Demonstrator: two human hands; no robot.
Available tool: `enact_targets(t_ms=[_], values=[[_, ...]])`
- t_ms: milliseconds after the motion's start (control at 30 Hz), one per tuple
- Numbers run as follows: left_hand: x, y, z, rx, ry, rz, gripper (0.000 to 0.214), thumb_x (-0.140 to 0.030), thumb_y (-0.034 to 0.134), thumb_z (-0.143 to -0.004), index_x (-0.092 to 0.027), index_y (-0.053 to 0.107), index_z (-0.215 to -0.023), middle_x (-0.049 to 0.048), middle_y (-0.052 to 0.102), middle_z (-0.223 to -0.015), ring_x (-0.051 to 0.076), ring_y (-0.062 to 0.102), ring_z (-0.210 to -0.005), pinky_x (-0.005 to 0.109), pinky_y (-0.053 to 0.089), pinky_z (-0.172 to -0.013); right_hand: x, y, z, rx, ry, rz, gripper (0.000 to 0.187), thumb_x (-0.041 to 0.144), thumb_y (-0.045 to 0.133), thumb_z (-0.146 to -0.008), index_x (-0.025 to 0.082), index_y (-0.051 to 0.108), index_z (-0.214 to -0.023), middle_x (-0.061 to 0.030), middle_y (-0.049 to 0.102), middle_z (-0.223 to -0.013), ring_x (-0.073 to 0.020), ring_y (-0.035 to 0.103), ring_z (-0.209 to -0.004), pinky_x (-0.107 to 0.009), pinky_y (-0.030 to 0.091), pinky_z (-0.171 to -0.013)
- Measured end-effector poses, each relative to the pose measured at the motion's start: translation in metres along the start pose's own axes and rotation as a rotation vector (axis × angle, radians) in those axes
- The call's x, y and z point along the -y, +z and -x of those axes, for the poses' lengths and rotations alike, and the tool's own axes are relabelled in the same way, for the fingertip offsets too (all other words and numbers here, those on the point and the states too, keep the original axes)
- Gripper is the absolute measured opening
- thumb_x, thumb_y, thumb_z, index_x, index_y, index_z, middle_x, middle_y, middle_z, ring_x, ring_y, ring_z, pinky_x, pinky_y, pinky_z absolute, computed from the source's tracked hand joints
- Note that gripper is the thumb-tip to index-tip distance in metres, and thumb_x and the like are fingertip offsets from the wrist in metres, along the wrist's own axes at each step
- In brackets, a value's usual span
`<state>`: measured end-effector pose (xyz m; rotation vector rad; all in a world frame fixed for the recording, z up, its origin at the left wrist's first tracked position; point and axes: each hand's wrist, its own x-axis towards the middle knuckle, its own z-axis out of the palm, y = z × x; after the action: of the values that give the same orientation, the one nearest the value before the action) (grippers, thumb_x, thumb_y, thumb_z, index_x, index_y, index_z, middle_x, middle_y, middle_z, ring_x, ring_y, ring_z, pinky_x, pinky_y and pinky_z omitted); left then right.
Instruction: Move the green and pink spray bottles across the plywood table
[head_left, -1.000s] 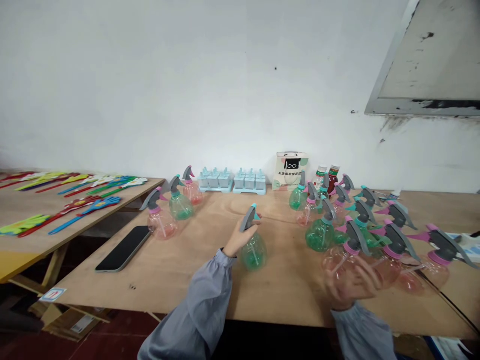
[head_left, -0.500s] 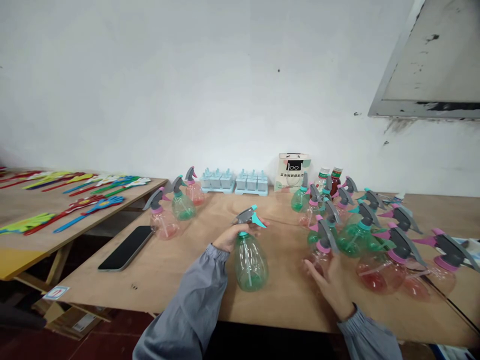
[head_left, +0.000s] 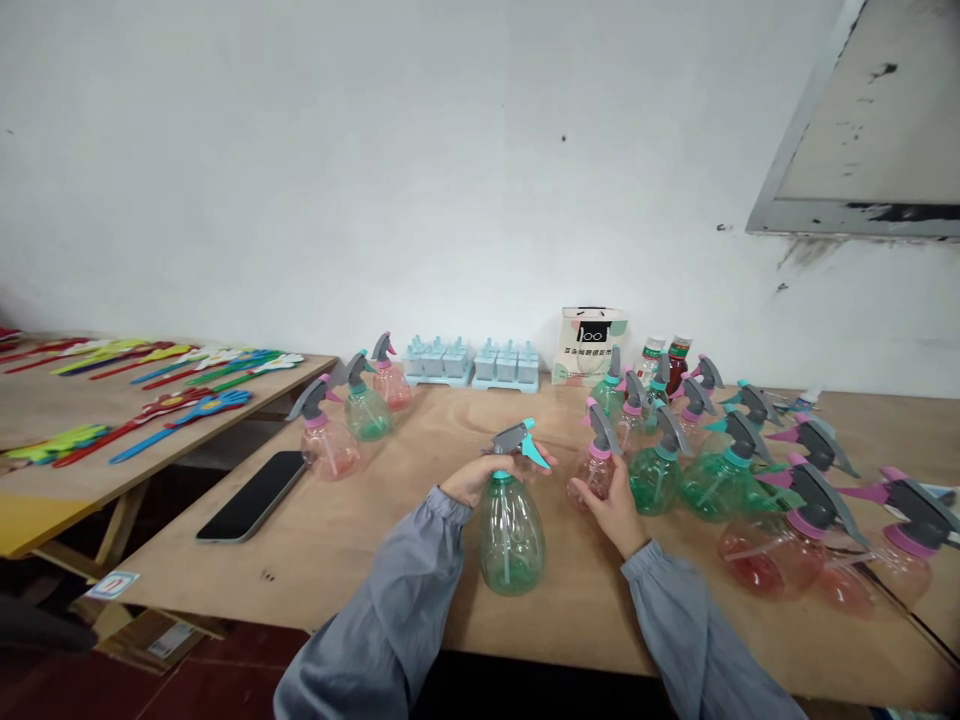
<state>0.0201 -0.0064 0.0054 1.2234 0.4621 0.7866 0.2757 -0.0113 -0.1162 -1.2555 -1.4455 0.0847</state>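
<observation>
Illumination is even, diffuse and moderately bright; its source is out of view. Shadows on the plywood table (head_left: 360,540) are faint. Detail is soft throughout. Wide-angle distortion stretches the frame edges, noticeably at right.

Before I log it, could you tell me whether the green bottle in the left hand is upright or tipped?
Upright: the green bottle stands base-down on the table, sprayer on top, left hand gripping its neck.

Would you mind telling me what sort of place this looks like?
Probably a small workshop or a sorting or packing room for cheap plastic goods. Plain plywood tables carry many identical spray bottles, rows of coloured hand clappers lie on the neighbouring table, and the left hand grips a green spray bottle.
</observation>
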Motion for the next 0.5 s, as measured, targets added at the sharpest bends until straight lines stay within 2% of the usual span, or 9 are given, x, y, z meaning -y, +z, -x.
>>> enact_targets(t_ms=[167, 333, 400, 500], values=[[0.0026, -0.0009, -0.0053, -0.115, -0.086, 0.025, 0.022, -0.021, 0.06, -0.05, -0.014, 0.069, -0.069, 0.0094, 0.074, -0.081, 0.012, 0.054, -0.062, 0.024, 0.038, -0.055, -0.0032, -0.0008, 0.0028, -0.004, -0.032, 0.017, 0.083, 0.069, 0.068, -0.082, 0.016, 0.043, -0.141, -0.0182, 0.061, -0.13, -0.0336, 0.06, -0.124, -0.054, 0.048, -0.108], [0.0015, 0.0023, -0.0071, -0.063, -0.049, 0.0, 0.026, -0.018, 0.063, -0.05, -0.014, 0.071, -0.074, 0.0082, 0.075, -0.085, 0.015, 0.059, -0.073, 0.023, 0.039, -0.06, -0.0057, -0.0005, 0.0037, -0.002, -0.058, 0.014, 0.081, 0.066, 0.069, -0.083, 0.016, 0.043, -0.142, -0.0189, 0.059, -0.132, -0.034, 0.059, -0.124, -0.054, 0.049, -0.108], [0.0009, 0.004, -0.0072, -0.085, -0.041, 0.008, 0.025, -0.018, 0.062, -0.05, -0.015, 0.072, -0.074, 0.0079, 0.075, -0.085, 0.015, 0.059, -0.072, 0.023, 0.039, -0.059, -0.0056, -0.0007, 0.0045, -0.001, -0.057, 0.011, 0.082, 0.067, 0.069, -0.083, 0.016, 0.043, -0.142, -0.0187, 0.059, -0.131, -0.0341, 0.06, -0.124, -0.055, 0.049, -0.107], [0.0002, 0.006, -0.0078, -0.166, -0.049, 0.043, 0.02, -0.018, 0.059, -0.048, -0.013, 0.069, -0.064, 0.0084, 0.074, -0.081, 0.011, 0.051, -0.061, 0.023, 0.035, -0.053, -0.0044, -0.0011, 0.0061, -0.003, -0.064, 0.005, 0.082, 0.067, 0.068, -0.084, 0.016, 0.042, -0.142, -0.0192, 0.059, -0.131, -0.0344, 0.06, -0.124, -0.055, 0.049, -0.107]])
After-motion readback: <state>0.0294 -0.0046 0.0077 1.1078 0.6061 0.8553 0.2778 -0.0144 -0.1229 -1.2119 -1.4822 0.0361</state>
